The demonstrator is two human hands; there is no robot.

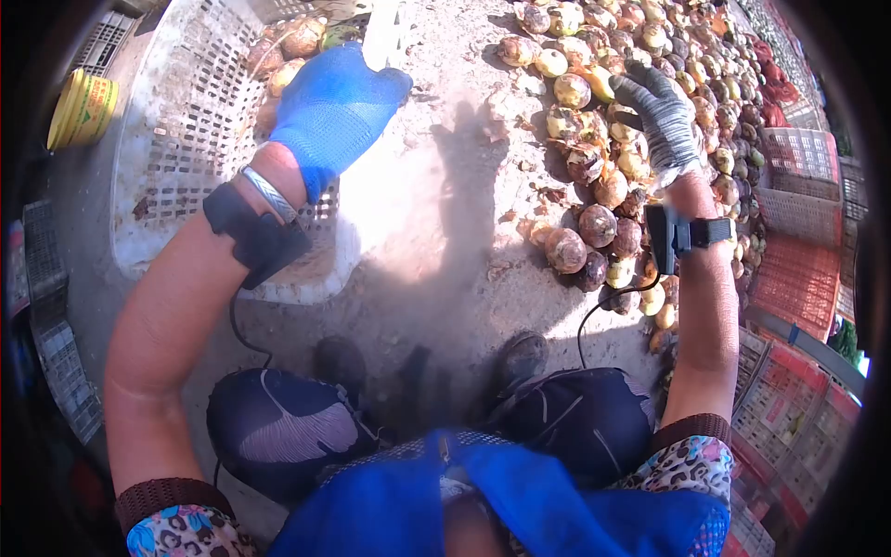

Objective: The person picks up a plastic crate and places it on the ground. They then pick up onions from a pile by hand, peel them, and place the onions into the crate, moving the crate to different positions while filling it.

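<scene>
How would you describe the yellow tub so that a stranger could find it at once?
Start at the big white plastic basket on the person's left. Just outside its left rim, a small round tub sits on the grey ground. It is the only bright yellow thing there, unlike the white and grey crates nearby.

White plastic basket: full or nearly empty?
Nearly empty: white plastic mesh basket shows bare floor, few round brown bulbs at far end.

A strip of bare ground [445, 223] lay open between the white basket [158, 158] on the left and the heap of bulbs [594, 223] on the right. Red crates [798, 278] closed off the far right.
</scene>
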